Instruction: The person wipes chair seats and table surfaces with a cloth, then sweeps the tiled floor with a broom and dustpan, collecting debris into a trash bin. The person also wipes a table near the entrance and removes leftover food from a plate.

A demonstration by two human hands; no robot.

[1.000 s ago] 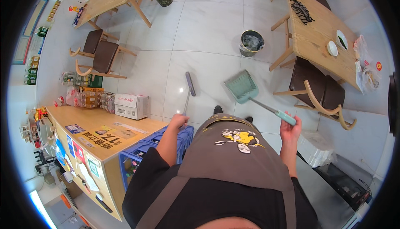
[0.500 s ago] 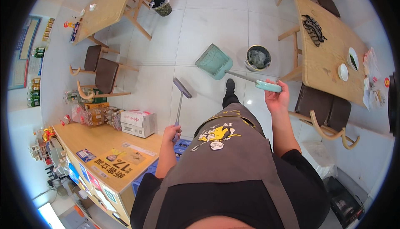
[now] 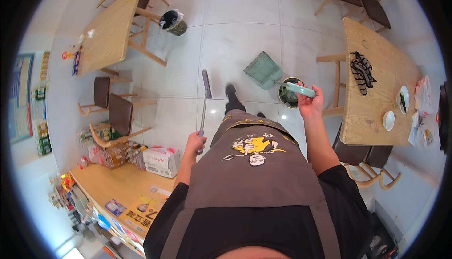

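Observation:
My left hand (image 3: 194,144) is closed around the grey-purple handle of a long broom (image 3: 206,84), whose narrow head is near the floor left of my forward foot. In my right hand (image 3: 311,104) is the pale green grip of a long-handled dustpan (image 3: 262,70). Its green pan hangs low, ahead and to the right of that foot. A patterned bin (image 3: 288,98) with a liner stands beside the pan, partly covered by the dustpan's grip.
A wooden table (image 3: 376,117) with bowls and a striped cloth (image 3: 362,73) stands at right, chairs around it. Another table (image 3: 106,37) and a lined bin (image 3: 175,25) are at far left. Nearer left, a counter (image 3: 101,181) bears a white carton (image 3: 161,161) and bottles.
I have stepped forward, and the furniture sits lower in view. The dustpan has swung right, closer to the bin; its grip now overlaps the bin. Both hands keep their hold.

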